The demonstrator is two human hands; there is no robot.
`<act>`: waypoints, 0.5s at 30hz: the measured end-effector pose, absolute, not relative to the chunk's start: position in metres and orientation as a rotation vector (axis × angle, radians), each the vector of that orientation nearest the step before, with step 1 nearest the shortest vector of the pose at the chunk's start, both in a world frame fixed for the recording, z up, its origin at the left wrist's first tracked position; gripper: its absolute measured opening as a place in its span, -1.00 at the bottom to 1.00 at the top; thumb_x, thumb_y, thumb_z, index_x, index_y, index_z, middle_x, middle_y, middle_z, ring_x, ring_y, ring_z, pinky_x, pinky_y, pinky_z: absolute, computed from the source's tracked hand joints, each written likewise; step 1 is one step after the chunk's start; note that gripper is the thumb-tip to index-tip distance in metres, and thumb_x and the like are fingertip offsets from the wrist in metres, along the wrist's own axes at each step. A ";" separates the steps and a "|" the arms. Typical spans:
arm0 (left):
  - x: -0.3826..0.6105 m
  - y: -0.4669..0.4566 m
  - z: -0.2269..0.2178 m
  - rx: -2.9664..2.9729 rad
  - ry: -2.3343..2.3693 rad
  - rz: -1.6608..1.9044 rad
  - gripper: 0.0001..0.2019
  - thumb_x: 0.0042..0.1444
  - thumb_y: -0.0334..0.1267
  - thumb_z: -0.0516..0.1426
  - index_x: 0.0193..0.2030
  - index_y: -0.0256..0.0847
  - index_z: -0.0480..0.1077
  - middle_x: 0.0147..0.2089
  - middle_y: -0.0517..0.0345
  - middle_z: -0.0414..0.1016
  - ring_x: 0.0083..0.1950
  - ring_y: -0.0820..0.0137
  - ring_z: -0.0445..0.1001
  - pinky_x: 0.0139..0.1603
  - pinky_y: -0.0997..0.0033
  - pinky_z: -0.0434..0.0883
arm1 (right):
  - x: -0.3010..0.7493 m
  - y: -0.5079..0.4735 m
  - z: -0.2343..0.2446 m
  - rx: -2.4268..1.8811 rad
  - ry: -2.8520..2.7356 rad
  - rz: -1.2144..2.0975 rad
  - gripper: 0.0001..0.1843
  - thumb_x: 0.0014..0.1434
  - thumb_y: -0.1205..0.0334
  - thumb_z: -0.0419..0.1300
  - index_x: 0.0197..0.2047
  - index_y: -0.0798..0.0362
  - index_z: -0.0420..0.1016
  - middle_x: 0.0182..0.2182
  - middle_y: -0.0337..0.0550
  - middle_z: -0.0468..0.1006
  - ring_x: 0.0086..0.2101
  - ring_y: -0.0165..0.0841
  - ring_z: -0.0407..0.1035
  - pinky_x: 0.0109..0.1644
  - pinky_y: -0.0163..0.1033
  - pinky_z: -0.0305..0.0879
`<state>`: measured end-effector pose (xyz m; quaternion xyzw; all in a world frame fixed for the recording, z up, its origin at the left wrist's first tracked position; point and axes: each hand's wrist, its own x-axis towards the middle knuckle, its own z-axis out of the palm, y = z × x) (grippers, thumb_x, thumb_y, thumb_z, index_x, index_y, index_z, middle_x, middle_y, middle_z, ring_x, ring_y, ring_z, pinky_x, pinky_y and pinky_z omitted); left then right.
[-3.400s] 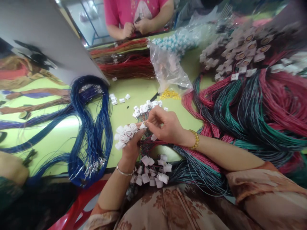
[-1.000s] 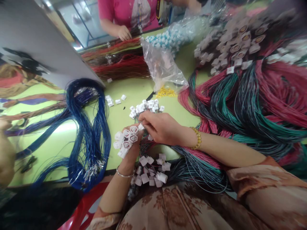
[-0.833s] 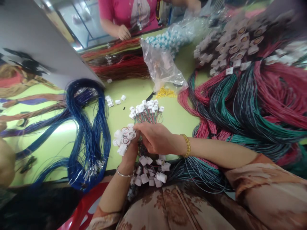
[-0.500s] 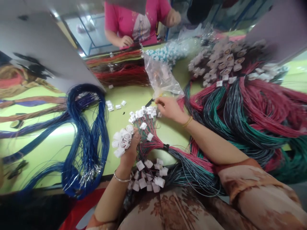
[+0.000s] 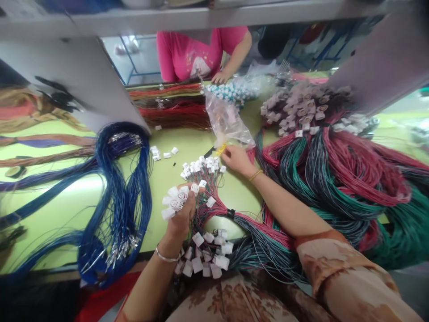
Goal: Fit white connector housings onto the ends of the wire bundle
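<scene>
My left hand (image 5: 182, 217) is closed around a cluster of white plastic connectors (image 5: 174, 201), their open ends facing up. By its thumb another white connector (image 5: 202, 184) sticks out. My right hand (image 5: 236, 159) has its fingertips pinched at small yellow pieces (image 5: 221, 148), by the mouth of a clear plastic bag (image 5: 231, 123). Between the hands, more white connectors (image 5: 201, 165) end a bundle of thin red, black and green wires, bound by black tape (image 5: 231, 213). Below my left hand lie larger white connectors (image 5: 204, 255) on wires.
Blue wire bundles (image 5: 117, 188) with metal ends lie left. Red, green and black wire bundles (image 5: 335, 165) and a heap of white connectors (image 5: 301, 107) fill the right. A few loose connectors (image 5: 166, 155) lie mid-table. Opposite, a person in pink (image 5: 201, 53) rests a hand near blue-white parts.
The view has tilted up, showing a shelf edge. My right hand has shifted slightly, with yellow pieces now plainer at its fingertips. A connector now stands out at my left thumb.
</scene>
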<state>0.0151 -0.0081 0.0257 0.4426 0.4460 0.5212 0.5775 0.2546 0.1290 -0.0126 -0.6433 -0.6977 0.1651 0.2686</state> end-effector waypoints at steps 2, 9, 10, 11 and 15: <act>0.016 -0.008 0.028 1.023 1.056 1.216 -0.63 0.12 0.11 0.27 -0.24 -0.19 0.55 -0.73 0.41 0.05 -0.70 0.60 -0.07 -0.66 0.49 -0.11 | 0.257 0.128 -0.008 -1.647 -1.665 0.682 -0.87 0.12 0.28 0.18 -0.45 0.05 0.33 -0.50 -0.15 0.49 -0.45 -0.36 0.32 -0.28 -0.21 0.27; 0.016 -0.007 0.031 0.993 1.069 1.212 -0.66 0.08 0.09 0.31 -0.29 -0.17 0.50 -0.68 0.37 0.22 -0.71 0.60 -0.02 -0.69 0.49 -0.04 | 0.241 0.117 0.013 -1.083 -0.970 1.484 -0.64 -0.09 0.27 0.46 -0.23 0.07 0.44 -0.48 -0.29 0.56 -0.49 -0.49 0.45 -0.38 -0.36 0.44; 0.016 -0.007 0.030 0.988 1.067 1.218 -0.67 0.08 0.07 0.31 -0.28 -0.17 0.50 -0.65 0.35 0.28 -0.70 0.61 -0.01 -0.69 0.49 -0.03 | 0.237 0.113 0.016 -1.053 -0.949 1.549 -0.63 -0.07 0.27 0.47 -0.21 0.08 0.47 -0.47 -0.27 0.58 -0.47 -0.48 0.47 -0.36 -0.37 0.46; 0.016 -0.007 0.029 0.988 1.065 1.222 -0.67 0.09 0.06 0.31 -0.27 -0.18 0.49 -0.63 0.33 0.32 -0.70 0.62 0.00 -0.69 0.50 -0.02 | 0.234 0.109 0.019 -1.029 -0.935 1.609 -0.65 -0.05 0.27 0.47 -0.20 0.10 0.49 -0.46 -0.25 0.59 -0.46 -0.49 0.49 -0.35 -0.38 0.48; 0.015 -0.007 0.024 1.029 1.056 1.231 -0.67 0.12 0.05 0.29 -0.25 -0.20 0.49 -0.60 0.33 0.35 -0.70 0.64 0.01 -0.68 0.52 -0.02 | 0.222 0.093 0.031 -0.924 -0.935 1.798 -0.67 -0.03 0.22 0.49 -0.21 0.10 0.53 -0.43 -0.23 0.63 -0.45 -0.50 0.52 -0.37 -0.43 0.47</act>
